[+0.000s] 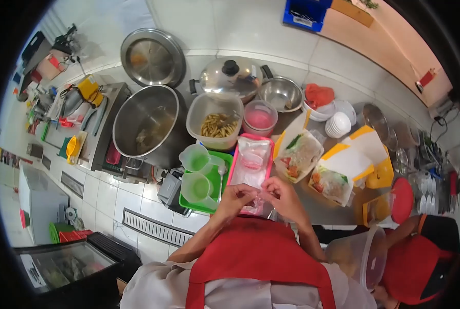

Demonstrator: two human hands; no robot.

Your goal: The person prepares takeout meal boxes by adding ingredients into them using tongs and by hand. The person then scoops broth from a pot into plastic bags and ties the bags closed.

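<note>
Handling, seemingly, clear plastic point(259, 196): my left hand point(239, 199), right hand point(280, 196), both pinched on it, near end of pink tray point(233, 173); next likely needs steady grip.

One wide, rounded view looks forward and steeply down from the wearer's head, black border filling the corners. The red apron point(250, 247) is closest, at bottom centre; the left hand point(237, 200) and right hand point(283, 196) are near, just below mid-frame. The table point(320, 213) spreads beyond, the wall point(250, 26) farthest, along the top.
</note>
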